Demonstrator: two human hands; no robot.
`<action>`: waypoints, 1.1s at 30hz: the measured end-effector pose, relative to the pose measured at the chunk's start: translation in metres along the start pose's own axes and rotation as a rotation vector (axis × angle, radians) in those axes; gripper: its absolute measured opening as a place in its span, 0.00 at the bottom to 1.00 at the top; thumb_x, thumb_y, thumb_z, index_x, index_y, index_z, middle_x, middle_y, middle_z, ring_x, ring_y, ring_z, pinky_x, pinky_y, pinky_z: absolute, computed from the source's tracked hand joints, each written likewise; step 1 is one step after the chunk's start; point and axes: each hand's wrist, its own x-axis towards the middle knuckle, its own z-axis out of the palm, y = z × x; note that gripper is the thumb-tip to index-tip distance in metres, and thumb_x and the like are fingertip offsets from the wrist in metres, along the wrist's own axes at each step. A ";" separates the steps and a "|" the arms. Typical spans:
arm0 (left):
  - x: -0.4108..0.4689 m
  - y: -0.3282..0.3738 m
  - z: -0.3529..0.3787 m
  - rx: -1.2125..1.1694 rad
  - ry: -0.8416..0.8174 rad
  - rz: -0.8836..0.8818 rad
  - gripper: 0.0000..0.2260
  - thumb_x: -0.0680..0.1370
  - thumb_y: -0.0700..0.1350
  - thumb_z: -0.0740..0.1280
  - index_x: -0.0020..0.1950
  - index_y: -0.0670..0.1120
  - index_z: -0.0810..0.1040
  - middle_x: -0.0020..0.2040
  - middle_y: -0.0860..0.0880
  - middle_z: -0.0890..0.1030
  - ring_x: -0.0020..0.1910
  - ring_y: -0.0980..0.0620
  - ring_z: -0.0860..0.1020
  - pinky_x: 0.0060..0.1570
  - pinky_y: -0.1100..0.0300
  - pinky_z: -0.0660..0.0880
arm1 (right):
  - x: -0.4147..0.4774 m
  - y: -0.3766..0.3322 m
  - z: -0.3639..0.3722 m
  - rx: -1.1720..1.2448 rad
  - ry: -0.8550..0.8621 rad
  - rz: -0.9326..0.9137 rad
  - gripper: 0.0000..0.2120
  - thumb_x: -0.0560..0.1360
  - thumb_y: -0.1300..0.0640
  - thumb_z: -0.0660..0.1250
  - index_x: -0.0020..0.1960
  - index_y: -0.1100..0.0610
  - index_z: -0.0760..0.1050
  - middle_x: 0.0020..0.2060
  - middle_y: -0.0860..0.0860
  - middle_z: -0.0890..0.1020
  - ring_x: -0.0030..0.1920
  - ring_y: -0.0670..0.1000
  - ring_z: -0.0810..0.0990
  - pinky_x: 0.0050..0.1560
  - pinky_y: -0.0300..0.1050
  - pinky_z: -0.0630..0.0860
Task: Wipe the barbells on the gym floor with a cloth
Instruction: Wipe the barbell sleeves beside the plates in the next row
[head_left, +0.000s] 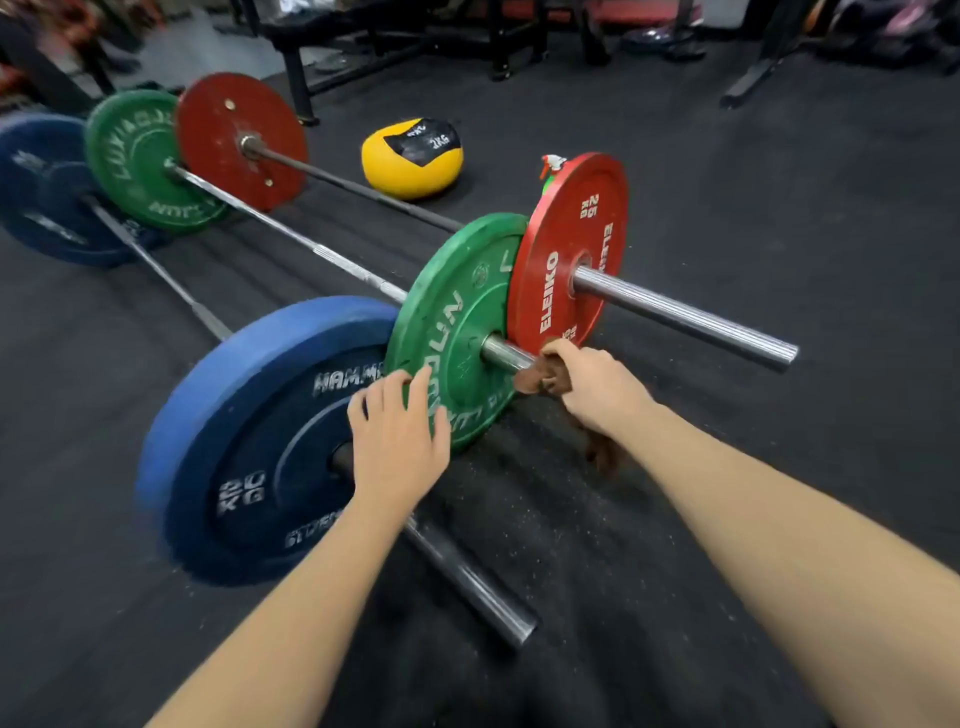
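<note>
Three barbells lie side by side on the black gym floor. The nearest carries a blue plate (249, 441), the middle a green plate (457, 322), the farthest a red plate (571, 249). My right hand (597, 387) grips a brown cloth (543, 376) wrapped over the steel sleeve (506, 353) of the green-plate barbell, just outside that plate. A tail of the cloth hangs down under my wrist. My left hand (397, 439) rests with spread fingers on the lower rim of the green plate, in front of the blue plate's hub.
The red barbell's long sleeve (685, 317) sticks out to the right. The blue barbell's sleeve (467, 582) points toward me. A yellow and black medicine ball (410, 161) lies behind. A spray bottle top (550, 165) shows behind the red plate. Benches and racks stand at the back.
</note>
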 end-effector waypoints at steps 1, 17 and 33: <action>-0.005 0.007 0.009 0.014 -0.048 -0.080 0.22 0.79 0.53 0.64 0.70 0.43 0.76 0.61 0.41 0.77 0.58 0.38 0.75 0.59 0.41 0.70 | 0.014 0.004 0.005 0.042 0.029 -0.028 0.26 0.76 0.63 0.65 0.71 0.47 0.67 0.58 0.57 0.78 0.56 0.61 0.79 0.56 0.56 0.78; -0.038 0.043 0.061 0.142 -0.355 -0.685 0.30 0.80 0.63 0.57 0.75 0.47 0.70 0.65 0.38 0.74 0.61 0.33 0.70 0.58 0.33 0.69 | 0.067 0.086 0.094 0.138 0.146 -0.244 0.29 0.66 0.61 0.76 0.66 0.52 0.74 0.61 0.54 0.79 0.54 0.57 0.81 0.46 0.50 0.81; -0.037 0.040 0.063 0.138 -0.323 -0.592 0.29 0.82 0.63 0.54 0.80 0.50 0.67 0.63 0.40 0.76 0.58 0.36 0.74 0.57 0.36 0.68 | 0.065 0.079 0.103 0.047 0.296 -0.222 0.30 0.70 0.61 0.74 0.71 0.56 0.72 0.55 0.57 0.80 0.54 0.58 0.82 0.47 0.51 0.82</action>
